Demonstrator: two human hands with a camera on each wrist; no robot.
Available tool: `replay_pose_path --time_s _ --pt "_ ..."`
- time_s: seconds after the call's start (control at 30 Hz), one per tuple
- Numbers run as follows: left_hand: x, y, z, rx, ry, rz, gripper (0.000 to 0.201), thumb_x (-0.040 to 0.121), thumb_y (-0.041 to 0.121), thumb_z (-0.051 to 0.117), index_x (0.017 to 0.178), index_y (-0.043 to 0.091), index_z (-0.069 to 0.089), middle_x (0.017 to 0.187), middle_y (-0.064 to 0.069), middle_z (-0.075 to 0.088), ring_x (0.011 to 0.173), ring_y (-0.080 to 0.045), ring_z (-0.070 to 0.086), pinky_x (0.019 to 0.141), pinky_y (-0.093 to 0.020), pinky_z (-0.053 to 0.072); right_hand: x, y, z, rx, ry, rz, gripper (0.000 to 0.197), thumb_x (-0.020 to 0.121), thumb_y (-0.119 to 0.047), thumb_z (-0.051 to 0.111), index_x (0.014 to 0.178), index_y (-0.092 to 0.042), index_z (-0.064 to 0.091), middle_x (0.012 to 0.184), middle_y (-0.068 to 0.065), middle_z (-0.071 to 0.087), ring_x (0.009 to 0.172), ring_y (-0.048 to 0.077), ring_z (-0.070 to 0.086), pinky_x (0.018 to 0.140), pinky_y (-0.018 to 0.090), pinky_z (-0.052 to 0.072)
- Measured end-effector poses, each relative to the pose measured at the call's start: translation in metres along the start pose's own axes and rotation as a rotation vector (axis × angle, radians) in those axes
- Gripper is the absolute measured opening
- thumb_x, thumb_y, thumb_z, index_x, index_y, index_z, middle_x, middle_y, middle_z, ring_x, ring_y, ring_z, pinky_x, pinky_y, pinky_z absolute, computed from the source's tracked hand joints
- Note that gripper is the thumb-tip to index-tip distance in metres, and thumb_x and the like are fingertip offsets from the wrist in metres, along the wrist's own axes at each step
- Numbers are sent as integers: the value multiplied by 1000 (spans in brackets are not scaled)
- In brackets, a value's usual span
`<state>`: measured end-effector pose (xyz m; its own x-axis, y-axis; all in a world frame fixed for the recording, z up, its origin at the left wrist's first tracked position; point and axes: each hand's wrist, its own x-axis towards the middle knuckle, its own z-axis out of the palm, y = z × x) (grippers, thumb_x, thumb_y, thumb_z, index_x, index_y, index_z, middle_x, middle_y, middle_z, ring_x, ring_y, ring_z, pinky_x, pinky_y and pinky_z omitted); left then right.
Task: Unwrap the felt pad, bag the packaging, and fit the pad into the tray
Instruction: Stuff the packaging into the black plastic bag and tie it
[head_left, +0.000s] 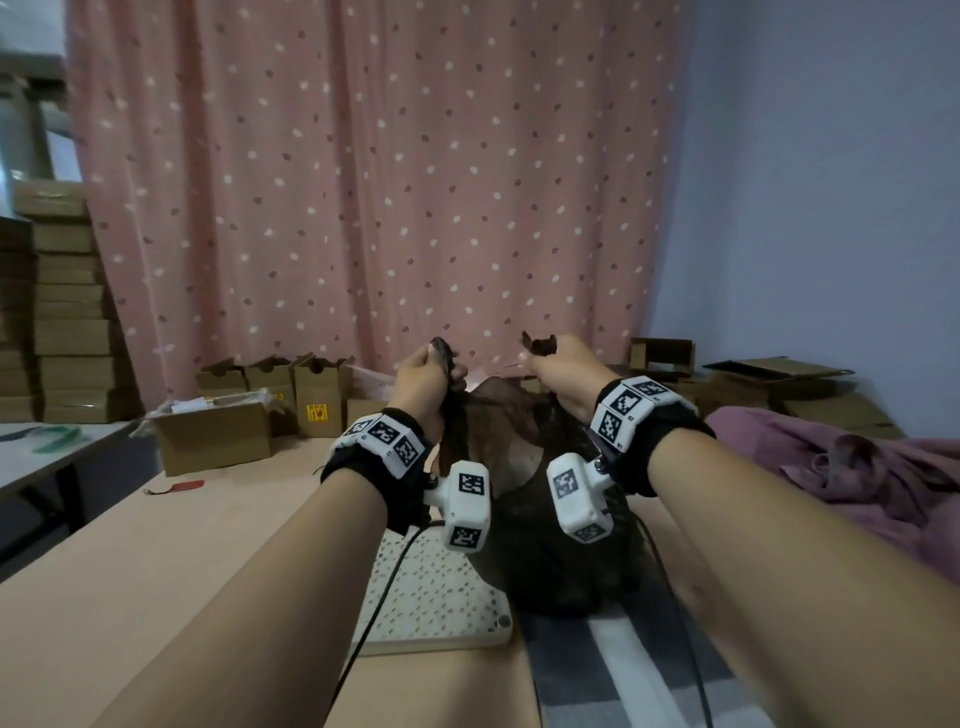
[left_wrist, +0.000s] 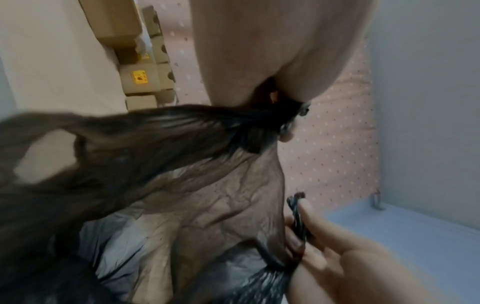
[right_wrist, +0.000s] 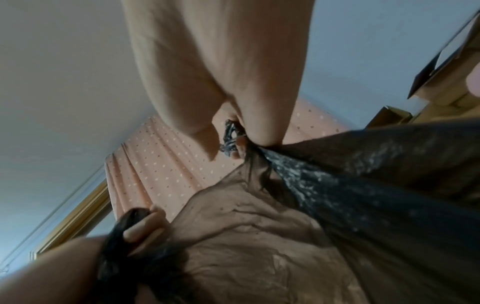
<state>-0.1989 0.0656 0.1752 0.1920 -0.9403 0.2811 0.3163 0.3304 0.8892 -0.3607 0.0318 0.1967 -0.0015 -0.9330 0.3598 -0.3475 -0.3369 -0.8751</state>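
Both hands are raised, each pinching one handle of the thin dark bag (head_left: 550, 530): the left hand (head_left: 423, 376) grips the left handle, the right hand (head_left: 558, 371) the right, stretching the mouth between them. The bag hangs over the bench (head_left: 156, 561), partly covering the speckled pad in its tray (head_left: 441, 642). To finish bagging well, draw the handles evenly, then tie without tearing the film.

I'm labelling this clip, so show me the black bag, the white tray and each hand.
black bag (head_left: 550, 561), head view: its dark, bulging body.
white tray (head_left: 436, 597), head view: its speckled top.
left hand (head_left: 423, 376), head view: back of the hand.
right hand (head_left: 563, 371), head view: back of the hand.
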Motion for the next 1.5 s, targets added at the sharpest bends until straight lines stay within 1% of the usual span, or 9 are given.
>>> replay_pose_path --time_s 0.33,0.43,0.63,0.83,1.0,1.13,1.2,1.3,1.5 --pt "-30 -27 47 305 -203 -16 40 106 23 42 71 11 59 40 5 53 33 -7 49 38 -13 40 -24 37 -27 -117 -9 56 12 86 -20 68 80 -9 68 81 13 75 64 23 65 67 36 53" --pt "-37 -33 44 404 -323 -52 35 103 19 47 74 11 65 54 -4 57 44 -14 52 43 -16 44 -34 40 -24 -75 -23 41 19 87 -12 68 67 -10 68 69 10 71 63 23 59 59 33 48" --pt "-39 -43 35 330 -290 -112 32 99 24 59 96 -5 70 69 -17 60 51 -22 60 51 -28 55 -47 36 -18 -164 -191 -13 20 91 -3 57 100 -4 76 95 16 73 84 24 65 80 38 56" --pt "-31 -52 21 684 -219 51 26 91 19 64 73 4 75 70 -13 70 63 -24 63 64 -32 53 -49 33 -15 -137 -275 116 27 76 -26 59 81 -5 73 83 14 71 84 31 67 79 43 54" --pt "-26 -57 14 753 -93 42 43 88 17 59 45 15 57 53 -4 55 58 -21 50 63 -28 45 -53 24 -12 119 -273 236 24 96 -24 41 103 -10 60 89 11 63 69 27 63 66 34 51" --pt "-23 -59 12 723 -143 -3 34 83 31 64 71 -1 69 74 -26 70 63 -23 59 70 -44 59 -57 24 -16 79 -283 155 45 93 -48 52 111 -10 66 103 10 72 77 27 72 77 34 57" --pt "-26 -56 12 693 -175 -5 37 88 33 66 74 -1 69 69 -21 65 61 -22 55 64 -33 53 -57 30 -17 -120 -238 -46 33 90 -40 62 109 -15 74 104 2 74 85 13 70 77 21 56" --pt "-29 -53 12 649 -240 -28 37 93 31 64 90 -4 74 79 -17 68 72 -22 59 71 -31 51 -53 38 -18 -224 -124 -141 18 84 -28 72 98 -19 79 94 -2 77 92 11 70 90 32 55" --pt "-35 -51 6 522 -288 -101 62 80 55 71 102 -3 72 111 -32 67 92 -32 66 97 -54 49 -58 36 -17 -381 -8 -164 17 83 -30 74 89 -15 80 83 1 76 77 11 66 64 21 47"
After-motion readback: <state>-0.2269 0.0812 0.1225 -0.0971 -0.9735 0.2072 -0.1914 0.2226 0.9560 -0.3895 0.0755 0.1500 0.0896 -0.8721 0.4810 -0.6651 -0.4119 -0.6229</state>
